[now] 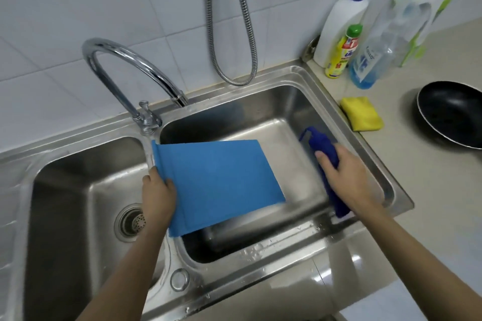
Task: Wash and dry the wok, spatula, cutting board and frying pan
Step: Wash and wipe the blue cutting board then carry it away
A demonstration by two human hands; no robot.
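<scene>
Gripping the blue cutting board (pixel 219 185) by its left edge, fingers curled around it, the left hand (pixel 159 197) tilts it over the right sink basin (pixel 300 101). The right hand (pixel 344 177) clutches a dark blue cloth (pixel 324 148). Far right stand bottles (pixel 339 55), labels too blurred to read, beside a black frying pan (pixel 451 117).

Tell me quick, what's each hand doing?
Left hand: grips the blue cutting board by its edge.
Right hand: holds a dark blue cloth.

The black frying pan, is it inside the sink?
No, the black frying pan sits on the beige counter right of the steel sink.
</scene>
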